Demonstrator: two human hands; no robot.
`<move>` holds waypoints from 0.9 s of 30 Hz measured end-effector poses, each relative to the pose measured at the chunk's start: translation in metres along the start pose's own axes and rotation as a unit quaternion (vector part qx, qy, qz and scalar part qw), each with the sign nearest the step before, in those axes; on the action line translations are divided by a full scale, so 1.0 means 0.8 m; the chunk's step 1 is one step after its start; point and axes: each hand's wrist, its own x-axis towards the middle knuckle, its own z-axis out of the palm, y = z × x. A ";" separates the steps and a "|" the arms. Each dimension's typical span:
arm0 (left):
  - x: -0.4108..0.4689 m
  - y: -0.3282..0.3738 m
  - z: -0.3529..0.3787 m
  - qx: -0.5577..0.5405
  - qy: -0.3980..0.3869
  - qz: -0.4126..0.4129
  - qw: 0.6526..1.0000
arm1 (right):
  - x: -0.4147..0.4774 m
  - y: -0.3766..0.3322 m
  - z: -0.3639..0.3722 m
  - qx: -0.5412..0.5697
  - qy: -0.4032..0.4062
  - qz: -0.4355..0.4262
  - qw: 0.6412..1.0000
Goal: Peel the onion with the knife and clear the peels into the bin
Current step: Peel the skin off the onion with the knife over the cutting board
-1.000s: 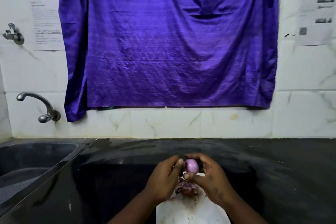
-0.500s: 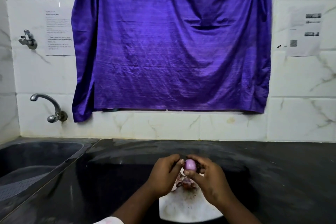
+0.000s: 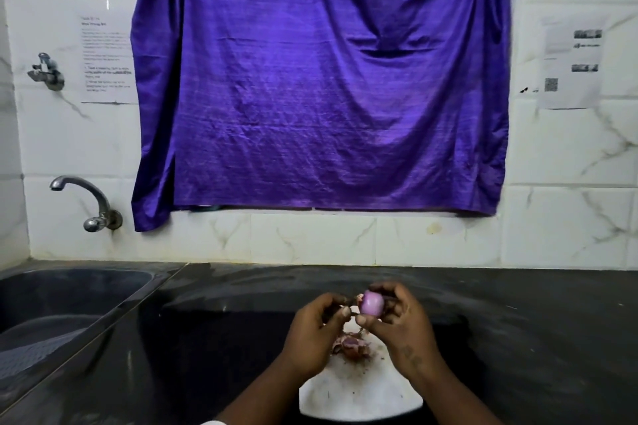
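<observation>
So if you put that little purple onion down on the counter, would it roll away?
Probably, yes. The onion looks round and smooth, so it would likely roll on the flat black counter. Its peeled surface looks shiny, so it may be slippery. It seems light: the right hand holds it with just fingertips.

One onion (image 3: 372, 302), two hands, one white board (image 3: 359, 393), two taps, three wall papers, one purple cloth (image 3: 321, 79).
</observation>
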 end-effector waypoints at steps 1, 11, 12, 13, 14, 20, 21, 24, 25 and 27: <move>-0.001 0.006 0.007 -0.036 0.006 -0.008 0.999 | 0.000 0.002 0.000 0.001 0.002 -0.002 1.000; 0.002 0.018 0.021 -0.171 0.094 -0.064 0.979 | -0.009 0.004 0.008 -0.061 -0.008 -0.036 0.997; 0.002 0.019 0.022 -0.172 0.097 -0.064 0.978 | -0.010 0.006 0.007 -0.048 -0.007 -0.022 0.999; 0.002 0.018 0.023 -0.167 0.098 -0.061 0.979 | -0.010 0.008 0.007 -0.039 -0.007 -0.010 0.999; 0.001 0.018 0.023 -0.161 0.097 -0.057 0.981 | -0.010 0.010 0.006 -0.036 -0.005 0.000 0.999; 0.009 0.012 0.003 -0.066 0.008 -0.008 0.998 | -0.011 0.009 -0.003 -0.051 -0.014 0.029 0.998; 0.011 0.012 -0.001 -0.047 -0.007 -0.001 0.999 | -0.011 0.008 -0.004 -0.051 -0.020 0.031 0.998; 0.014 0.017 -0.007 -0.019 -0.022 0.012 1.000 | -0.009 -0.001 -0.006 -0.064 -0.047 0.031 0.996; 0.013 0.019 -0.006 -0.013 -0.012 0.018 1.000 | -0.009 -0.005 -0.006 -0.058 -0.054 0.035 0.996; 0.011 0.022 -0.001 0.001 0.025 0.038 0.999 | -0.009 -0.015 -0.005 -0.041 -0.061 0.045 0.996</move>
